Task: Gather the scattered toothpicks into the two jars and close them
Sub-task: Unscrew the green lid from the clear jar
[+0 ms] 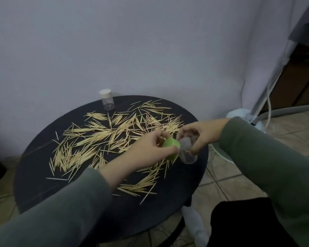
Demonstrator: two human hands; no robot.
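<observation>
Green lid [170, 147] between left fingers [161, 139]

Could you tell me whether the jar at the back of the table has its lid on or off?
On. The back jar stands upright with its white lid on top; it looks empty.

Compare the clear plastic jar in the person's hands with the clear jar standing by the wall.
The held clear plastic jar is tilted, with its green lid off in the left hand; the far clear jar stands upright, white-capped. Both look empty.
</observation>
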